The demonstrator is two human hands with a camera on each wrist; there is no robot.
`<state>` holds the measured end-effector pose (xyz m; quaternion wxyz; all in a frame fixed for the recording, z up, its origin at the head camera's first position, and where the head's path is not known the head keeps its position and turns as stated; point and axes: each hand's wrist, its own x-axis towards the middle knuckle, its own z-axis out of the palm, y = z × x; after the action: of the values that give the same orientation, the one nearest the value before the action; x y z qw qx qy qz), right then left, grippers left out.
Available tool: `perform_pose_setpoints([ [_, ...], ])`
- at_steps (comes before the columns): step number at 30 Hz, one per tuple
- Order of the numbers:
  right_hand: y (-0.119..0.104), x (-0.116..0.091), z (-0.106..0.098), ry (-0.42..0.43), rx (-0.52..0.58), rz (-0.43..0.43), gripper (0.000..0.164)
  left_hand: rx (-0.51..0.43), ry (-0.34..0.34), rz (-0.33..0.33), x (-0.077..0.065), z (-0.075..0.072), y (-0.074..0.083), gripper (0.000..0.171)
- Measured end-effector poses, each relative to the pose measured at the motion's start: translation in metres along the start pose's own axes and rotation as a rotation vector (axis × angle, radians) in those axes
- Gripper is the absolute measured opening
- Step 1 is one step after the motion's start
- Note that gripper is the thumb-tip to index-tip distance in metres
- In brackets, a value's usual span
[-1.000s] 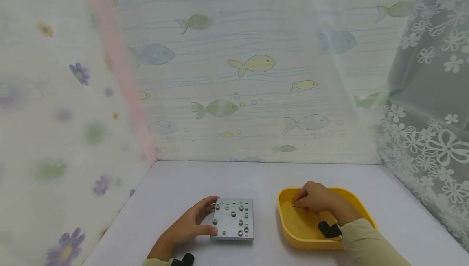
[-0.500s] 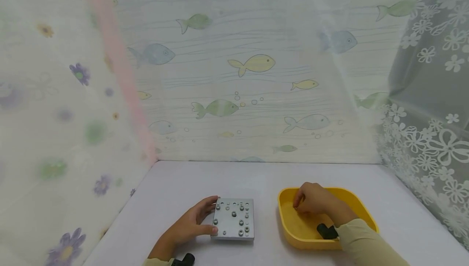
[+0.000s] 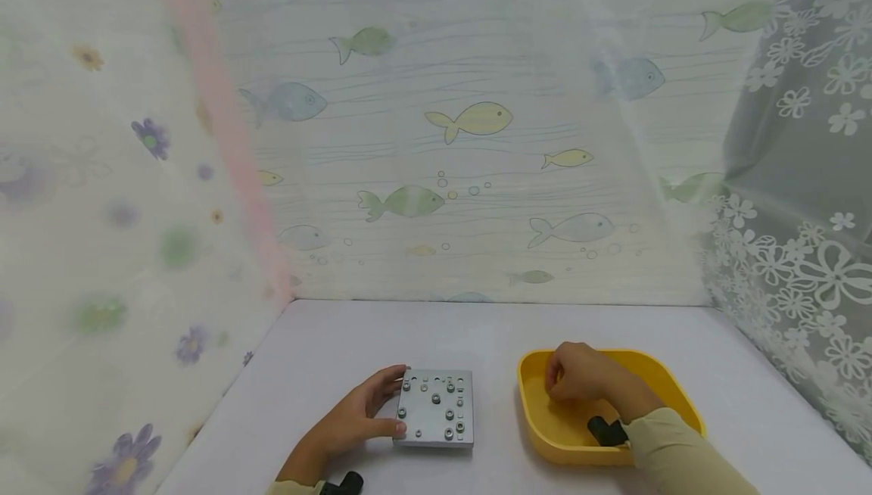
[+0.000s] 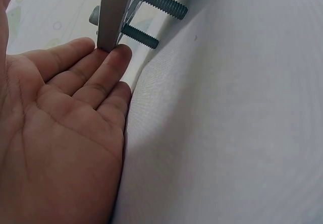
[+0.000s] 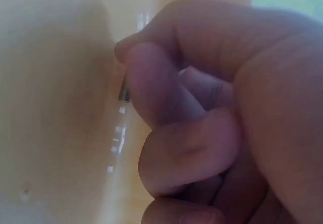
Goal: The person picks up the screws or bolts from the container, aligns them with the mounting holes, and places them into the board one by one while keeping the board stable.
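Note:
A square silver metal plate (image 3: 434,409) with several socket-head screws (image 3: 436,399) lies left of centre in the head view. My left hand (image 3: 350,421) holds its left side, thumb at the near corner and fingers at the far one. In the left wrist view, threaded bolt shanks (image 4: 161,2) stick out from the plate's underside, beside my fingertips. My right hand (image 3: 586,374) is down in the yellow tray (image 3: 579,456). Between its thumb and index finger it pinches a small screw, whose threaded end (image 5: 124,92) shows in the right wrist view; its head is hidden.
Both objects stand on a white tabletop (image 3: 490,344), the tray to the right of the plate with a gap between. Fish-printed curtain (image 3: 470,177) hangs behind the table. Black wrist cameras (image 3: 608,431) sit at both cuffs.
My right hand has turned and lowered slightly inside the tray; the screw, visible in the head view a second ago, is now hidden behind the fingers there. The left hand and plate stay put.

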<state>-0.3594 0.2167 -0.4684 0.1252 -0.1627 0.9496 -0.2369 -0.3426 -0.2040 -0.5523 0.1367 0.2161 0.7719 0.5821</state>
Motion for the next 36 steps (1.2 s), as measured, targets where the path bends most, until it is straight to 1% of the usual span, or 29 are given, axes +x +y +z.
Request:
perform_pose_setpoints([
  [7,-0.004,0.000,-0.002,-0.002,-0.006,-0.025,0.009,-0.002,-0.002,-0.003,-0.001,0.000,0.001,0.096],
  [11,-0.009,-0.001,-0.004,0.001,0.004,-0.033,0.011,-0.001,0.003,-0.007,-0.001,0.001,0.002,0.095],
  [15,-0.015,-0.002,-0.009,0.015,0.017,-0.061,0.013,0.006,0.009,-0.016,-0.001,0.001,0.003,0.095],
  [23,-0.024,-0.001,-0.018,0.038,0.064,-0.119,0.012,0.015,0.010,-0.010,-0.001,0.002,0.005,0.092],
  [27,-0.027,0.000,-0.022,0.056,0.085,-0.148,0.010,0.005,0.007,-0.009,-0.002,0.002,0.006,0.091],
  [36,-0.037,0.000,-0.026,0.091,0.169,-0.180,0.009,0.008,0.005,-0.007,-0.003,0.002,0.008,0.091],
])
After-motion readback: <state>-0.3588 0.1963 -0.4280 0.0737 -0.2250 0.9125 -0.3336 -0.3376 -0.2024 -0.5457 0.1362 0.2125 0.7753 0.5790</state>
